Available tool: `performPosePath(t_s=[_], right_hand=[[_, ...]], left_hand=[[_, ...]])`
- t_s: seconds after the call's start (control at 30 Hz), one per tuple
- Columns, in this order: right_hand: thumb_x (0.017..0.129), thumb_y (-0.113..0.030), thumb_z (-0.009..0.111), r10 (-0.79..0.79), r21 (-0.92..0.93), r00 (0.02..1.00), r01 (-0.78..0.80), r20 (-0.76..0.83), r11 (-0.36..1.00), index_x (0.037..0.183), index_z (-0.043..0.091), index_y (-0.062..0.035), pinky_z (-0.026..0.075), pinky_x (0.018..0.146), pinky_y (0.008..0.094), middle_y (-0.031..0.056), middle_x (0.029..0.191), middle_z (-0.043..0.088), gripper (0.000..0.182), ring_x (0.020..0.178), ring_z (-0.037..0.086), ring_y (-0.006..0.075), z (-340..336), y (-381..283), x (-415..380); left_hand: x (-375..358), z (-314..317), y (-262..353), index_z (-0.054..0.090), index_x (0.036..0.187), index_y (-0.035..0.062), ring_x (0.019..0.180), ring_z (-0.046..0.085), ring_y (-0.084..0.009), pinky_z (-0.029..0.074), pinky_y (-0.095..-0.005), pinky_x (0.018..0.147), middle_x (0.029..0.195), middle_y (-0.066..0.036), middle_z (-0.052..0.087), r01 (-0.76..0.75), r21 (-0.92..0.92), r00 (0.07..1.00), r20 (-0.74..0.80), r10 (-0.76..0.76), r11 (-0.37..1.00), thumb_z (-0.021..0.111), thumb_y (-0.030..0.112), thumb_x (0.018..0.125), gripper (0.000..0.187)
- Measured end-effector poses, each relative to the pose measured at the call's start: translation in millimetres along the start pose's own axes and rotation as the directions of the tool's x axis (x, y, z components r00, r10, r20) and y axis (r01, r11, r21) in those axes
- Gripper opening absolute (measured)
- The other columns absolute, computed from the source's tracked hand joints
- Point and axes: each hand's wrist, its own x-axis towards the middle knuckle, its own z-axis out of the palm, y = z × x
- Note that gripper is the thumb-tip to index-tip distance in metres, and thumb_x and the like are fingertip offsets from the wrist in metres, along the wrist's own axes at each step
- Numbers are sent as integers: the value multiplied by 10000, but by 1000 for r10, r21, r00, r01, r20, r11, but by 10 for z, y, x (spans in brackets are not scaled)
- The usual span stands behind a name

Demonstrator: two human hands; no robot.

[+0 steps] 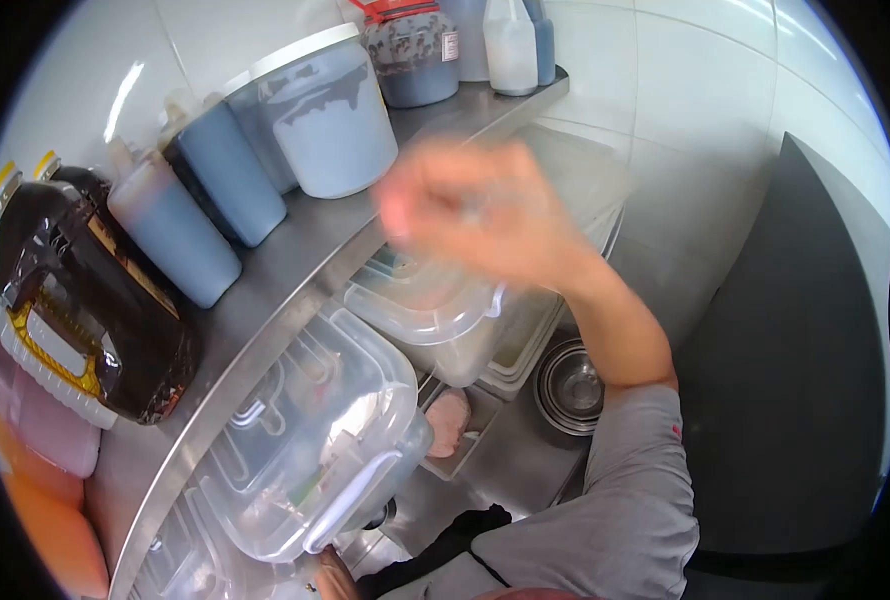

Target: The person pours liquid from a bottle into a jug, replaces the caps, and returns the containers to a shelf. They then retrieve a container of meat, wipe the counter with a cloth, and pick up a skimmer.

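Observation:
My right hand (pixel 475 215) is raised in front of the steel shelf edge, above a clear lidded box (pixel 425 310). Motion smears its fingers; they look bent, and whether anything is between them does not show. At the bottom, a small part of my left hand (pixel 333 578) appears beside the white latch (pixel 353 500) of a larger clear plastic box (pixel 315 430). The fingers of that hand are hidden. Through the lid of this box, pale and green contents show faintly.
The steel shelf (pixel 255 290) holds a dark jug (pixel 85 300), squeeze bottles (pixel 175 225), a white-lidded tub (pixel 335 120) and a red-lidded jar (pixel 412 60). Lower down are nested metal bowls (pixel 570 385) and a tray with a pink piece (pixel 447 422). A dark panel (pixel 795 380) stands at right.

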Motion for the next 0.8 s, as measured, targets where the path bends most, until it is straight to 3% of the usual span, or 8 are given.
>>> performPosePath(t_s=[0.03, 0.1, 0.17, 0.3, 0.4, 0.57, 0.67, 0.8], right_hand=[[783, -275, 769, -212, -194, 942, 164, -260, 967, 1090, 661, -12, 511, 700, 368, 150, 967, 673, 418, 840, 651, 255, 57, 263, 352], [728, -367, 831, -417, -499, 778, 155, -470, 853, 1320, 526, -46, 539, 740, 412, 192, 1171, 633, 739, 1026, 638, 298, 159, 360, 858], [716, -385, 848, -342, -486, 801, 74, -491, 871, 1441, 358, -78, 461, 961, 489, 255, 1394, 418, 927, 1179, 536, 423, 345, 474, 1267], [551, -413, 928, 150, -340, 943, -250, -296, 906, 1532, 168, -111, 415, 1075, 542, 380, 1515, 169, 1277, 1299, 417, 541, 408, 199, 1303], [548, -387, 928, -3, -426, 924, -173, -383, 888, 1516, 197, -97, 413, 1079, 534, 423, 1476, 198, 1247, 1321, 373, 560, 478, 397, 1365], [541, -301, 910, -103, -516, 907, -137, -408, 845, 1455, 276, -69, 435, 1066, 468, 279, 1378, 445, 1136, 1271, 464, 446, 273, 635, 1403], [526, -247, 913, 24, -467, 912, -232, -408, 853, 1440, 283, -51, 449, 1045, 441, 233, 1330, 503, 1127, 1223, 511, 398, 47, 596, 1349], [507, -213, 933, -122, -449, 944, -31, -306, 893, 1438, 303, -65, 444, 1047, 401, 198, 1291, 546, 1133, 1226, 525, 334, -419, 1158, 1458]], left_hand=[[-5, -10, 0, 621, 1193, 8, 1086, 626, -252, 521, -412, 922, 1210, -115, 659, -1, -6, 1000, -5, 1, 1000, 573, 189, 960, 299], [-24, -41, -1, 620, 1195, 8, 1089, 625, -253, 520, -414, 926, 1213, -115, 658, 0, -16, 1000, -11, 0, 1000, 573, 190, 960, 301], [-42, -79, 16, 620, 1197, 8, 1092, 624, -254, 518, -416, 929, 1215, -116, 657, 1, -20, 1000, -13, -1, 1000, 573, 191, 960, 302], [-61, -126, 4, 618, 1200, 8, 1098, 621, -255, 515, -420, 937, 1220, -117, 655, 3, -30, 1000, -19, -3, 1000, 573, 192, 960, 305], [-75, -199, 6, 617, 1203, 8, 1102, 619, -256, 512, -423, 942, 1224, -118, 654, 6, -38, 999, -38, -8, 999, 574, 193, 961, 308], [-78, -316, 36, 616, 1208, 9, 1110, 616, -258, 508, -427, 952, 1230, -119, 651, 1, -70, 996, -87, -7, 998, 574, 195, 961, 312], [-34, -342, 40, 615, 1211, 9, 1114, 614, -259, 506, -430, 957, 1234, -120, 649, 7, -78, 994, -109, -16, 997, 574, 196, 962, 314], [-3, -394, 55, 614, 1214, 9, 1120, 612, -260, 502, -434, 965, 1239, -121, 647, 12, -80, 993, -120, -21, 997, 574, 197, 962, 317]])
